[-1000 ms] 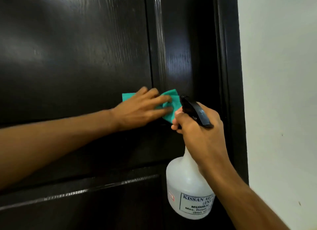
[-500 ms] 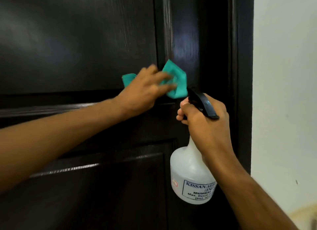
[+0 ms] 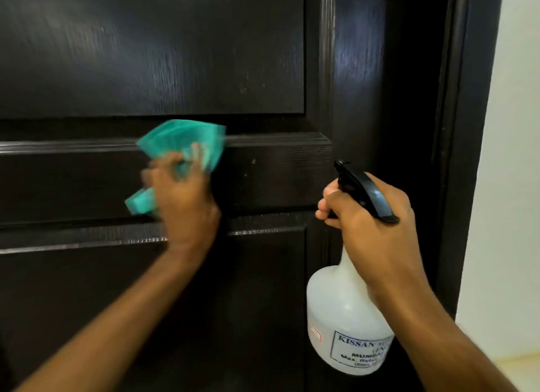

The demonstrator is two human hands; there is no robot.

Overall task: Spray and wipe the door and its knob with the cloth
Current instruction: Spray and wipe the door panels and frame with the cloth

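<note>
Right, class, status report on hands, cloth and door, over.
Left hand pressing green cloth on door. Right hand grips spray bottle. Knob unseen. Nothing blocking.
</note>
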